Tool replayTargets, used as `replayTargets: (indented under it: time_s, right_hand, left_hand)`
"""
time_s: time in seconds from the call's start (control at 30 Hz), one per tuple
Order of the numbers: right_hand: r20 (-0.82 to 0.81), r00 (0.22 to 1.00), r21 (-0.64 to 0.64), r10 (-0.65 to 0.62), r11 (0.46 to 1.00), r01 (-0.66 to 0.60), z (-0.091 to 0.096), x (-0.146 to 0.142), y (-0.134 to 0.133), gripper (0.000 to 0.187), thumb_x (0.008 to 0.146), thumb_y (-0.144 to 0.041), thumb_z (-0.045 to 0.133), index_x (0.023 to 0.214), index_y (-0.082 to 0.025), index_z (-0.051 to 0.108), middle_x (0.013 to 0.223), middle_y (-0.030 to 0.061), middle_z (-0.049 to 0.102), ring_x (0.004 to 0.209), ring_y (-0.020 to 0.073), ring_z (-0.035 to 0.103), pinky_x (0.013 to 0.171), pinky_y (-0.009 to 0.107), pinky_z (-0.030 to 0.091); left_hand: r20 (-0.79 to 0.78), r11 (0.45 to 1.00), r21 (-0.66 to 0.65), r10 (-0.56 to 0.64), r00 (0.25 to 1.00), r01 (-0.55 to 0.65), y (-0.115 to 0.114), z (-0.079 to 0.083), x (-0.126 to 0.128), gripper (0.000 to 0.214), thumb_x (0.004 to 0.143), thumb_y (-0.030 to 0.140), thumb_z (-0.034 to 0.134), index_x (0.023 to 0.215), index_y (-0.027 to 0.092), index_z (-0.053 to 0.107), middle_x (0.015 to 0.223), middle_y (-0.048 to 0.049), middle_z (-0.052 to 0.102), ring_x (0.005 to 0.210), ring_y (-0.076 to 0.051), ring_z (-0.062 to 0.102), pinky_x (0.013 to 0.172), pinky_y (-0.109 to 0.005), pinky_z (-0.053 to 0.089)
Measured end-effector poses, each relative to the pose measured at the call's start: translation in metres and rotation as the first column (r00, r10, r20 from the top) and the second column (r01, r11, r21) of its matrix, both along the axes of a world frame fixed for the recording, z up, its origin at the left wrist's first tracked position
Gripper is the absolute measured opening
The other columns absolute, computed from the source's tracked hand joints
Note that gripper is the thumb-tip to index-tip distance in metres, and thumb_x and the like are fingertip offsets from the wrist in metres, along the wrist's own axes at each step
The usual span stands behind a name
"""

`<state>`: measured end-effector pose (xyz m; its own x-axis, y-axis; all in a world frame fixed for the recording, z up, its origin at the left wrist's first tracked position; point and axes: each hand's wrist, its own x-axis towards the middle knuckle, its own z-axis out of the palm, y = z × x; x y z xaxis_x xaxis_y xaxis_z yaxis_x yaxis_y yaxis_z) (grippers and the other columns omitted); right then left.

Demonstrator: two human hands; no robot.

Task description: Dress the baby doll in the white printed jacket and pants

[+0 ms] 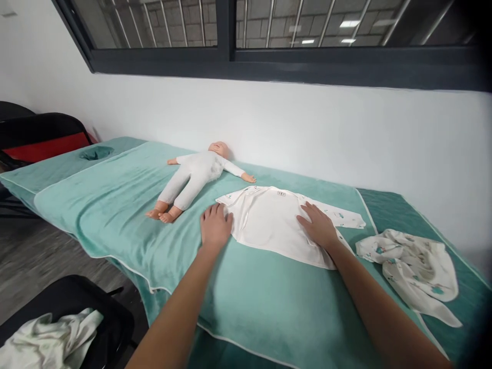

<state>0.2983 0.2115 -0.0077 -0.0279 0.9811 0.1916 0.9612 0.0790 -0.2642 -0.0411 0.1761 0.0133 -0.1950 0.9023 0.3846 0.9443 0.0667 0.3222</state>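
Observation:
A small white baby shirt (269, 220) lies spread out on the green bed cover, its neck opening toward the wall and its patterned right sleeve (348, 218) stretched out. My left hand (216, 224) rests at the shirt's left side, over part of the left sleeve, fingers down and thumb apart. On the shirt's right side lies my right hand (318, 224), palm down with its fingers spread. Beyond my left hand a baby doll (198, 171) in a white bodysuit lies on its back, arms out and feet toward me.
A crumpled patterned baby garment (418, 261) lies at the right on the green-covered bed (269, 302). At lower left, a black chair (77, 294) holds a bundled patterned cloth (54, 338). Black and red chairs (46, 138) stand at far left. A white wall and window (230, 61) border the bed.

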Motion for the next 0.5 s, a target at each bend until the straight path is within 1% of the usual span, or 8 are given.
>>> replayTargets:
  time_s: [0.07, 0.1, 0.2, 0.27, 0.33, 0.37, 0.43, 0.5]
  right_hand:
    - [0.013, 1.000, 0.006, 0.015, 1.000, -0.015, 0.000, 0.001, 0.000, 0.055, 0.097, -0.047, 0.039, 0.144, -0.018, 0.049, 0.159, 0.0061, 0.037, 0.148, 0.0257, 0.030, 0.120, 0.044, 0.026]
    - [0.028, 0.999, 0.008, 0.020, 1.000, -0.020, 0.000, 0.001, 0.000, 0.055, 0.098, -0.046, 0.038, 0.144, -0.018, 0.049, 0.159, 0.0065, 0.037, 0.148, 0.0259, 0.030, 0.120, 0.044, 0.026]
    - [0.081, 0.996, -0.005, 0.026, 1.000, -0.025, 0.006, -0.003, -0.005, 0.054, 0.099, -0.044, 0.036, 0.144, -0.017, 0.048, 0.158, 0.0086, 0.039, 0.147, 0.0272, 0.031, 0.118, 0.047, 0.029]
    - [0.113, 0.994, -0.005, -0.014, 1.000, 0.015, 0.014, -0.013, -0.009, 0.052, 0.098, -0.041, 0.037, 0.142, -0.015, 0.049, 0.156, 0.0119, 0.041, 0.146, 0.0300, 0.033, 0.116, 0.051, 0.032]
    - [0.123, 0.991, 0.039, -0.062, 0.998, 0.057, 0.023, -0.029, -0.012, 0.049, 0.096, -0.036, 0.039, 0.139, -0.014, 0.051, 0.154, 0.0143, 0.043, 0.144, 0.0331, 0.034, 0.112, 0.055, 0.034]
    - [0.111, 0.992, 0.076, -0.059, 0.996, 0.050, 0.028, -0.040, -0.011, 0.048, 0.095, -0.033, 0.041, 0.137, -0.015, 0.052, 0.153, 0.0139, 0.043, 0.143, 0.0334, 0.035, 0.111, 0.055, 0.035]
    - [0.037, 0.999, 0.154, 0.019, 0.988, -0.024, 0.036, -0.066, -0.005, 0.045, 0.094, -0.030, 0.043, 0.135, -0.017, 0.054, 0.151, 0.0113, 0.047, 0.140, 0.0305, 0.039, 0.111, 0.050, 0.037]
    - [-0.090, 0.988, 0.207, 0.125, 0.973, -0.105, 0.042, -0.096, 0.009, 0.042, 0.093, -0.028, 0.045, 0.133, -0.019, 0.055, 0.144, 0.0087, 0.054, 0.134, 0.0264, 0.045, 0.110, 0.043, 0.039]
  left_hand:
    - [-0.044, 0.997, -0.046, -0.064, 0.997, 0.062, 0.011, 0.003, -0.010, 0.044, 0.095, 0.039, 0.046, 0.135, 0.022, 0.053, 0.144, -0.0091, 0.055, 0.135, -0.029, 0.044, 0.111, -0.047, 0.033]
    - [-0.052, 0.995, -0.066, -0.074, 0.996, 0.071, 0.018, 0.005, -0.013, 0.045, 0.095, 0.040, 0.045, 0.136, 0.023, 0.052, 0.146, -0.0089, 0.053, 0.136, -0.029, 0.043, 0.112, -0.047, 0.032]
    - [-0.025, 0.994, -0.102, -0.028, 0.999, 0.025, 0.039, 0.009, -0.022, 0.050, 0.096, 0.044, 0.041, 0.140, 0.021, 0.049, 0.148, -0.0118, 0.051, 0.136, -0.031, 0.043, 0.109, -0.048, 0.033]
    - [0.021, 0.996, -0.087, 0.011, 1.000, -0.009, 0.054, 0.011, -0.027, 0.051, 0.096, 0.046, 0.041, 0.139, 0.020, 0.050, 0.145, -0.0135, 0.054, 0.133, -0.033, 0.046, 0.106, -0.049, 0.035]
    - [0.092, 0.997, -0.053, 0.054, 0.994, -0.049, 0.068, 0.012, -0.031, 0.045, 0.096, 0.047, 0.041, 0.129, 0.020, 0.057, 0.135, -0.0136, 0.061, 0.126, -0.033, 0.051, 0.102, -0.049, 0.038]
    - [0.137, 0.997, -0.035, 0.079, 0.987, -0.075, 0.074, 0.012, -0.033, 0.041, 0.095, 0.047, 0.042, 0.121, 0.021, 0.060, 0.128, -0.0131, 0.065, 0.122, -0.032, 0.054, 0.100, -0.048, 0.039]
    - [0.223, 0.992, 0.001, 0.122, 0.967, -0.125, 0.085, 0.010, -0.037, 0.033, 0.095, 0.046, 0.045, 0.106, 0.021, 0.063, 0.114, -0.0114, 0.070, 0.114, -0.031, 0.059, 0.096, -0.046, 0.040]
    - [0.301, 0.989, 0.043, 0.124, 0.946, -0.143, 0.095, 0.008, -0.041, 0.026, 0.093, 0.044, 0.050, 0.100, 0.022, 0.061, 0.106, -0.0092, 0.072, 0.107, -0.029, 0.062, 0.094, -0.044, 0.041]
